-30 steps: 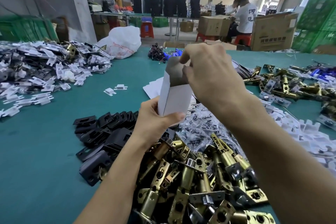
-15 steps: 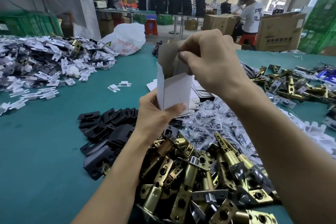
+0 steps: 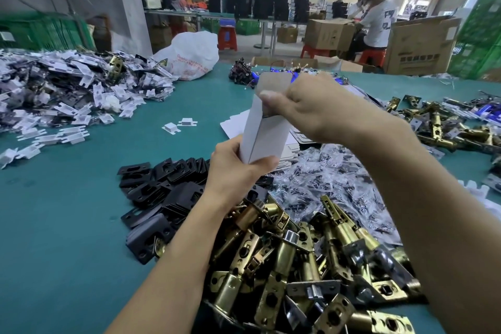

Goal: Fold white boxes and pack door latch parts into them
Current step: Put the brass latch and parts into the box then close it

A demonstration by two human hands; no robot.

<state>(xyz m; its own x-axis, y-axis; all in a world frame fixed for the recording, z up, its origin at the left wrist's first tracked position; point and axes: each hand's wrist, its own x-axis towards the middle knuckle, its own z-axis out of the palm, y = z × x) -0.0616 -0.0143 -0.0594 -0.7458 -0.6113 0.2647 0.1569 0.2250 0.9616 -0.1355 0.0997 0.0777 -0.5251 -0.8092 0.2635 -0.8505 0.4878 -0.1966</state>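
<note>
A small white box (image 3: 264,138) stands upright in the air above the table, its top open with a grey-brown flap sticking up. My left hand (image 3: 238,171) grips its lower end. My right hand (image 3: 311,108) is at the open top, thumb pressing on the box's upper edge and the fingers curled behind the flap. Below lies a heap of brass door latches (image 3: 298,266). Left of the heap lie black strike plates (image 3: 162,184), and behind it small clear bags of screws (image 3: 325,179). Flat white box blanks (image 3: 233,123) lie behind the box.
A large pile of white plastic parts (image 3: 67,89) covers the table's left side, two loose ones (image 3: 179,125) nearer the middle. More brass latches (image 3: 447,127) lie at right. A white plastic bag (image 3: 192,54) sits at the far edge. People work among cardboard cartons (image 3: 420,46) beyond.
The box has tilted slightly and its flap stands more upright. My right hand has shifted so the thumb now presses on the top edge. My left hand keeps its grip.
</note>
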